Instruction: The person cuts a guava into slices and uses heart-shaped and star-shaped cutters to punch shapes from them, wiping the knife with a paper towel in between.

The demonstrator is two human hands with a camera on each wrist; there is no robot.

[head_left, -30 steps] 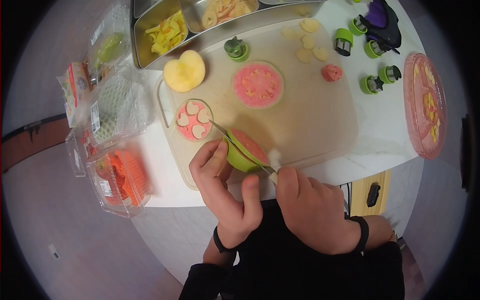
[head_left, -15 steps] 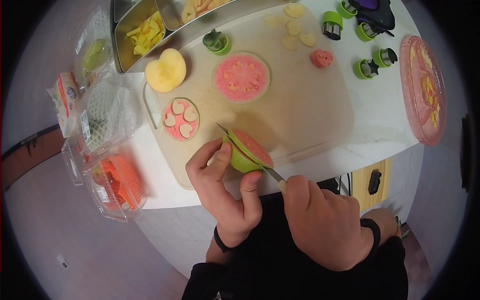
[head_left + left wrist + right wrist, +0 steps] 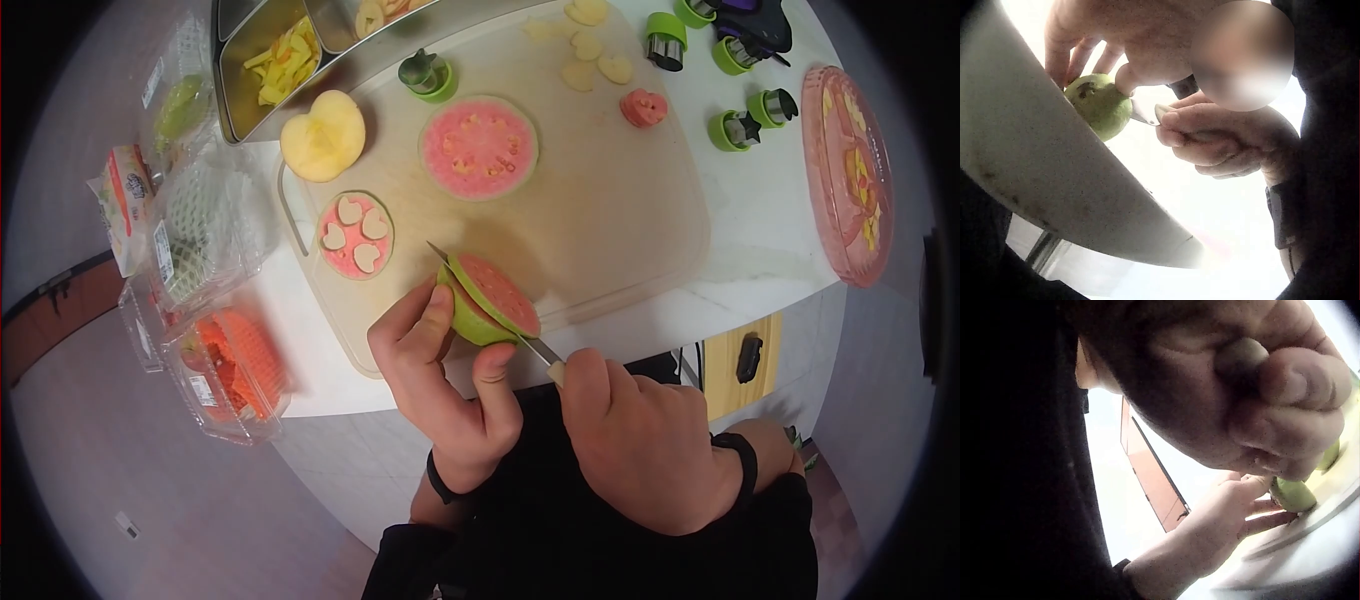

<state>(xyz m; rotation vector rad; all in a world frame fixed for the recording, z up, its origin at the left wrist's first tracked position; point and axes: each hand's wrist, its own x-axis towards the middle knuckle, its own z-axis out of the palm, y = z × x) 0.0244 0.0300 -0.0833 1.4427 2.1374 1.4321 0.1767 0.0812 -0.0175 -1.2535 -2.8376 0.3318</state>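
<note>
Grips a slim, pale-handled metal knife point(image 3: 543, 351) in the right hand point(image 3: 645, 435) with the blade in the cut of a green-skinned, pink-fleshed fruit point(image 3: 495, 290), and grasps that fruit with the left hand point(image 3: 445, 385) near the close edge of the beige cutting board point(image 3: 600, 200).

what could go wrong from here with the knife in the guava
The knife tip pokes out past the guava, close to the fingertips of the left hand, so a slip might nick one. The guava's rounded side could roll under the right hand's push, perhaps leaving an uneven slice. A jolt might also disturb the heart-shaped pieces on the small pink slice nearby.
</note>
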